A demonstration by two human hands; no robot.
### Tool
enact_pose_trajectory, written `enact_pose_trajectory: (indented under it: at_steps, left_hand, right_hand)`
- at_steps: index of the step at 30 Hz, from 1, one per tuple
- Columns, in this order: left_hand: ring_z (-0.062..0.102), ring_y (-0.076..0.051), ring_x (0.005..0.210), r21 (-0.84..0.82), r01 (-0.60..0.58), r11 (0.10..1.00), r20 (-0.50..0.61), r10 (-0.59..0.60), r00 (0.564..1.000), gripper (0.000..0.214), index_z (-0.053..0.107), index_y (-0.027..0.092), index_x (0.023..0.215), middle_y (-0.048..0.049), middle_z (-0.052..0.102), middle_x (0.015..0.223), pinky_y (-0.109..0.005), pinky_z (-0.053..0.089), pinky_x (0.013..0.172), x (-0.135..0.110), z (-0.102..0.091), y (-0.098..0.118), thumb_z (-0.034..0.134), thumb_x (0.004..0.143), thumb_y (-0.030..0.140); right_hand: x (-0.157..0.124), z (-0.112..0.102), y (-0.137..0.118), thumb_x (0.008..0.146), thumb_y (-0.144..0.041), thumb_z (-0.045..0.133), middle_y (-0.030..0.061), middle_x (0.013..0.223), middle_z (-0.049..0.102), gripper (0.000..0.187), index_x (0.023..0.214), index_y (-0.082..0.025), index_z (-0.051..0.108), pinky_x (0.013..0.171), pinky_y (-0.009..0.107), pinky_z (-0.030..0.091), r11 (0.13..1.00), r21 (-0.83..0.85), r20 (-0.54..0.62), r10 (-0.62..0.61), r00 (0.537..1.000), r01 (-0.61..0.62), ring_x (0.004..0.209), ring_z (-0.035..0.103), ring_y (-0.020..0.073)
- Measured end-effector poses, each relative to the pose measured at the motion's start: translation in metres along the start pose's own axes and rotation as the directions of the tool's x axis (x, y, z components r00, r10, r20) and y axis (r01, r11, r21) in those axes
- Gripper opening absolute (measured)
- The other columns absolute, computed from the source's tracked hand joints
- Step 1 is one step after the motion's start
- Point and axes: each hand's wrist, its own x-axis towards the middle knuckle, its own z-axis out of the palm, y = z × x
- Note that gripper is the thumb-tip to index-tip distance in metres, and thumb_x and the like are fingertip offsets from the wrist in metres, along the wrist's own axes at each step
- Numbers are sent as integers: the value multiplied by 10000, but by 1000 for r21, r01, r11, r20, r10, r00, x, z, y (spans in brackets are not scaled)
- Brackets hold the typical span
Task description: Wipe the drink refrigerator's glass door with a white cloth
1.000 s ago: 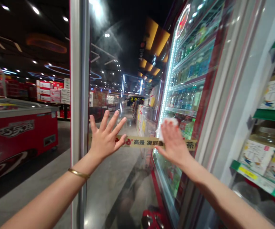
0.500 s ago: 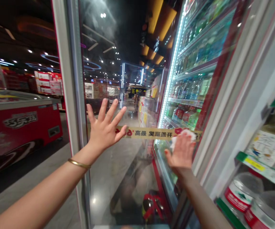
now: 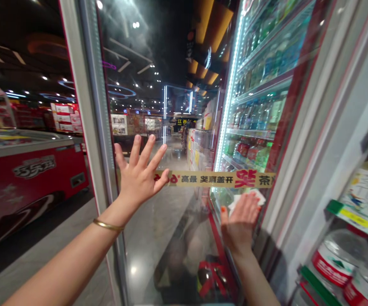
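Observation:
A glass cooler door (image 3: 158, 221) stands in front of me, with a yellow printed strip (image 3: 203, 179) across it. My left hand (image 3: 139, 172) rests on the glass with its fingers spread wide, holding nothing, near the door's left frame (image 3: 86, 97). Under the flat fingers of my right hand (image 3: 243, 216) is a white wipe (image 3: 260, 197), pressed to the glass just below the strip's right end. Part of the wipe shows beyond the fingertips; the rest is hidden by the hand.
Through the glass appear lit cooler shelves (image 3: 257, 95) with bottles. At right, a green-edged shelf (image 3: 349, 216) holds cartons and, below it, large clear bottles (image 3: 333, 263). A red chest freezer (image 3: 37, 174) stands to the left on the grey floor.
My right hand has moved down with the wipe, from over the yellow strip to below it, uncovering the strip's red and black characters. My left hand stays spread on the glass.

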Motion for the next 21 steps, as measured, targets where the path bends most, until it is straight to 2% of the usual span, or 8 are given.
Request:
enact_pose_trajectory:
  at_steps: [2, 5, 7, 9, 11, 14, 17, 21]
  left_hand:
    - [176, -365, 1729, -56, 66, 996, 45, -63, 997, 831, 347, 484, 1713, 19, 314, 1814, -707, -118, 1386, 1, -3, 2, 709, 967, 534]
    - [62, -353, 1745, -135, 182, 974, 165, -159, 973, 771, 426, 498, 1677, 64, 290, 1824, -687, -178, 1381, 5, -11, 5, 688, 960, 604]
    - [-21, -320, 1747, -156, 223, 962, 230, -184, 956, 757, 417, 510, 1677, 100, 233, 1837, -646, -198, 1389, 8, -14, 7, 655, 969, 633]
    - [-53, -293, 1746, -154, 230, 961, 259, -185, 948, 737, 389, 522, 1686, 127, 188, 1841, -617, -223, 1387, 11, -17, 9, 609, 992, 636]
    - [-61, -285, 1745, -160, 228, 960, 277, -178, 944, 727, 373, 519, 1692, 134, 172, 1841, -612, -244, 1379, 13, -20, 11, 582, 1005, 630]
    - [-93, -294, 1739, -216, 240, 946, 302, -169, 938, 728, 382, 502, 1694, 126, 168, 1842, -643, -237, 1376, 14, -23, 12, 579, 1005, 634]
    - [-110, -297, 1737, -265, 212, 941, 282, -135, 950, 730, 384, 487, 1697, 116, 159, 1844, -644, -287, 1347, 13, -19, 7, 587, 1011, 636]
    - [-56, -328, 1749, -230, 90, 969, 202, -43, 978, 817, 316, 480, 1720, 110, 129, 1847, -657, -362, 1288, 10, -11, 1, 639, 992, 660]
  right_hand:
    - [17, -4, 5, 1135, -399, 370, 295, 1845, 20, 838, 1783, -97, -67, 1308, 830, 192, 988, 19, -23, 156, 987, -156, 1729, 36, 467]
    - [4, 2, -37, 1124, -458, 416, 335, 1831, 40, 897, 1766, -8, -19, 1330, 799, 155, 991, 44, 69, 122, 990, -125, 1727, 1, 470]
    - [-24, 6, -73, 1086, -548, 517, 263, 1825, 237, 910, 1775, -65, 169, 1371, 668, 229, 982, 156, 234, -140, 962, 105, 1726, 151, 407]
    - [-50, 6, -92, 1059, -587, 583, 112, 1749, 478, 780, 1728, -231, 400, 1367, 480, 324, 858, 372, 336, -480, 811, 354, 1657, 380, 282]
    - [-59, 2, -80, 1063, -576, 597, 9, 1635, 626, 606, 1624, -348, 565, 1335, 373, 367, 750, 493, 337, -632, 698, 442, 1555, 523, 202]
    - [-37, -10, -20, 1096, -572, 513, 124, 1687, 557, 654, 1645, -220, 547, 1383, 535, 253, 872, 367, 321, -447, 835, 325, 1645, 398, 309]
    - [-4, -22, 35, 1130, -496, 348, 281, 1845, 113, 829, 1768, -13, 130, 1352, 748, 51, 984, 166, 233, -98, 967, 60, 1735, 5, 448]
    - [-18, -21, 29, 1129, -340, 200, 249, 1858, -84, 765, 1768, -83, -133, 1325, 805, 118, 978, 18, 95, 205, 974, -208, 1733, -43, 456]
